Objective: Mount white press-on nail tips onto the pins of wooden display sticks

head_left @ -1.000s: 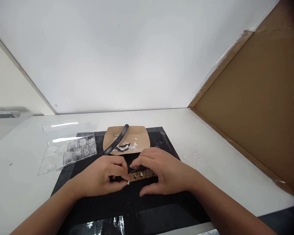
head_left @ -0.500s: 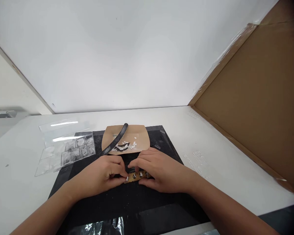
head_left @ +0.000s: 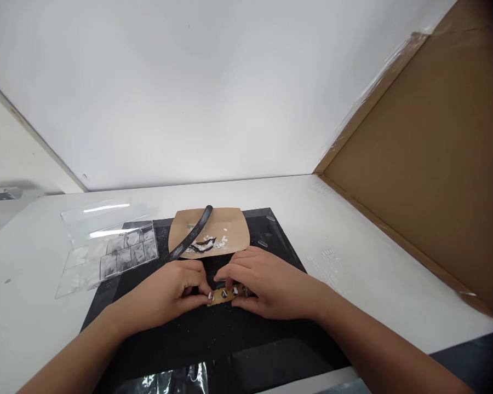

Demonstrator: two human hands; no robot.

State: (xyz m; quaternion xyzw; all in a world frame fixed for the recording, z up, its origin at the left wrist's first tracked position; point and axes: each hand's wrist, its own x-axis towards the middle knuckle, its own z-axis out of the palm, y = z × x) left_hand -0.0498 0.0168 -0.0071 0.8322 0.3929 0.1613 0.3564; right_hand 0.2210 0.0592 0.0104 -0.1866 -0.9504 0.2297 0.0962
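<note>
A yellowish strip with a row of small round metal studs lies on the black mat, small white pieces that look like false nail tips on the studs. My left hand is at the strip's left end, thumb and index finger closed on a small white nail tip at the end stud. My right hand grips the strip's right end, thumb on the near side and fingers curled over the far side. The right end of the strip is partly hidden under that hand.
Beyond my hands stands a brown paper tray with white bits, dark strips and a curved black nail file across it. An opened clear compartment box of nail tips is at left. A cardboard panel borders the right.
The view has shifted slightly. My left fingertips have moved a little around the white nail tip, and more of its stud shows. My right hand stays on the strip.
</note>
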